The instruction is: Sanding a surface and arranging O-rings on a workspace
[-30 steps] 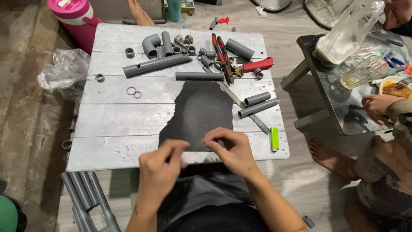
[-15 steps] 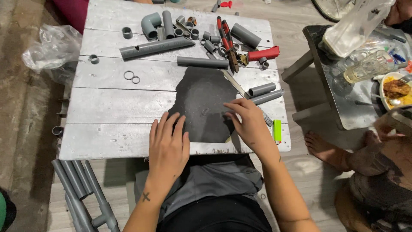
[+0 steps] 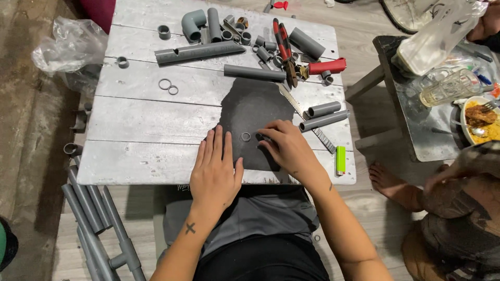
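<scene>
Head view: a whitewashed plank table (image 3: pixel 135 125) is carrying the work; a dark grey, ragged-edged rubber sheet (image 3: pixel 255 106) is lying at the middle of the near edge; the left hand (image 3: pixel 215 169) is lying flat and unclenched, palm down, on the sheet's near left part, grasping nothing; the right hand (image 3: pixel 285 148) is resting on the sheet's near right part with fingers curled, its fingertips pinching a small dark piece (image 3: pixel 261 137) too small to identify; a small grey ring (image 3: pixel 246 137) is lying on the sheet between the two hands, just beside the right fingertips. Toward the far edge, grey plastic pipe lengths (image 3: pixel 200 52), a grey elbow fitting (image 3: pixel 192 23) and red-handled pliers (image 3: pixel 284 44) are lying scattered; two thin grey rings (image 3: pixel 168 86) are lying left of the sheet; a saw blade (image 3: pixel 307 117) is running diagonally beside the right hand; a yellow-green lighter (image 3: pixel 340 160) is sitting near the near right corner.
</scene>
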